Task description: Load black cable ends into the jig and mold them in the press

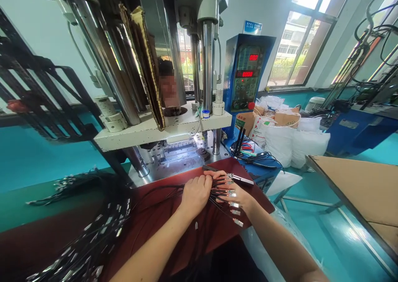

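My left hand (196,193) is closed around a bundle of thin black cables (168,187) above the reddish-brown work surface. Silver metal connectors (233,194) fan out at the cable ends on the right. My right hand (239,195) is behind these ends, its fingers curled in against the cables close to my left fist; the fingers are partly hidden by the cables. A flat metal bar (243,179) lies just beyond my right hand. One loose silver piece (196,225) rests below my left hand, on the reddish-brown surface (155,220).
Ahead stands a press with a metal fixture (180,149) and a cardboard sheet (144,66) leaning on it. A blue control box (248,74) is to its right. Many cables with connectors (105,228) lie at left. A brown-topped table (357,195) stands right, near white sacks (280,143).
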Demonstrator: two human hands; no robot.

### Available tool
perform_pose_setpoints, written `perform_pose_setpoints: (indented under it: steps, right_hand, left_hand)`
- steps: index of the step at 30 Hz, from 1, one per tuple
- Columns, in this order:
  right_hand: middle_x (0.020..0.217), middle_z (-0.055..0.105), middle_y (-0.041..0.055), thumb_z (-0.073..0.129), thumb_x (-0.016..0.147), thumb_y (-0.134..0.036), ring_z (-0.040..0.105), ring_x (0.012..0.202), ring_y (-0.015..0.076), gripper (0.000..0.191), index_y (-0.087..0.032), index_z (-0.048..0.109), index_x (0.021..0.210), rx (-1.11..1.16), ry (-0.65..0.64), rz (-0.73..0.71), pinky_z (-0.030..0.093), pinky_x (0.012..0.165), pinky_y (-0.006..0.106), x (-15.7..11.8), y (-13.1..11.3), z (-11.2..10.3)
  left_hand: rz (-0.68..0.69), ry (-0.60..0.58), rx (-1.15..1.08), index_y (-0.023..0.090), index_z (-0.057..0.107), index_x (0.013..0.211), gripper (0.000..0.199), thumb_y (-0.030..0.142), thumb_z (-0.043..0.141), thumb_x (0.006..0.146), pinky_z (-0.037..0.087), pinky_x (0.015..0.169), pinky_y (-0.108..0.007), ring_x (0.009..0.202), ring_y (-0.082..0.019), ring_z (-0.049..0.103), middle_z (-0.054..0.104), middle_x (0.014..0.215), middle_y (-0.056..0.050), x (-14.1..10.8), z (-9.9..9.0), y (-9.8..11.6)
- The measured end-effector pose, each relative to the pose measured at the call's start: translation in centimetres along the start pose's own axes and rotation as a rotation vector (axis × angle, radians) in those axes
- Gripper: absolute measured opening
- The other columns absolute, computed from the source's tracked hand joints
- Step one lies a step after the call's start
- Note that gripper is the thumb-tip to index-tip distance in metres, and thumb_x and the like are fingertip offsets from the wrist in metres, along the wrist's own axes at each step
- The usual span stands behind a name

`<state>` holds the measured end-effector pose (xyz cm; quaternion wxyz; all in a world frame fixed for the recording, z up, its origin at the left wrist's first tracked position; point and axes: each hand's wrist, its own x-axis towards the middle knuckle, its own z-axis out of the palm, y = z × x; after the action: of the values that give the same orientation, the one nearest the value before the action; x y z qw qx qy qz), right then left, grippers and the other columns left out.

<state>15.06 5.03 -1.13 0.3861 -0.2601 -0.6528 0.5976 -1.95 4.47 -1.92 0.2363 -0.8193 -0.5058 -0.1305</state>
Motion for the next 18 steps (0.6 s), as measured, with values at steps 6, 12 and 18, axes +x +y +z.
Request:
perform_pose_setpoints:
  steps: [6,12,18]
  right_hand:
    - [0.128,0.041,0.0086,0.074,0.061,-0.04,0.055,0.094,0.0169,0.035,-0.021,0.051,0.08,0.0,-0.177,-0.1,0.049,0.066,0.025,0.9,0.0,-0.5]
    - [0.128,0.04,0.0135,0.066,0.069,-0.047,0.056,0.067,0.0093,0.034,-0.014,0.059,0.072,-0.025,-0.327,-0.098,0.046,0.06,0.023,1.2,-0.8,-1.4]
    - [0.125,0.045,0.0134,0.07,0.062,-0.051,0.055,0.084,0.018,0.041,-0.012,0.058,0.058,0.057,-0.276,-0.079,0.043,0.058,0.023,1.3,-1.7,-1.4]
  left_hand:
    - [0.02,0.009,-0.042,0.015,0.053,0.089,0.021,0.012,0.033,0.086,0.042,0.057,-0.03,0.065,-0.018,0.055,0.055,0.073,-0.006,-0.1,-0.5,0.1]
    - [0.026,-0.047,-0.09,0.014,0.051,0.091,0.017,0.012,0.037,0.083,0.043,0.058,-0.032,0.068,-0.021,0.056,0.056,0.076,-0.007,0.1,-0.8,0.5]
    - [0.037,-0.031,-0.082,0.013,0.051,0.094,0.018,0.011,0.037,0.082,0.043,0.059,-0.033,0.068,-0.022,0.056,0.057,0.077,-0.009,0.1,-0.9,0.6]
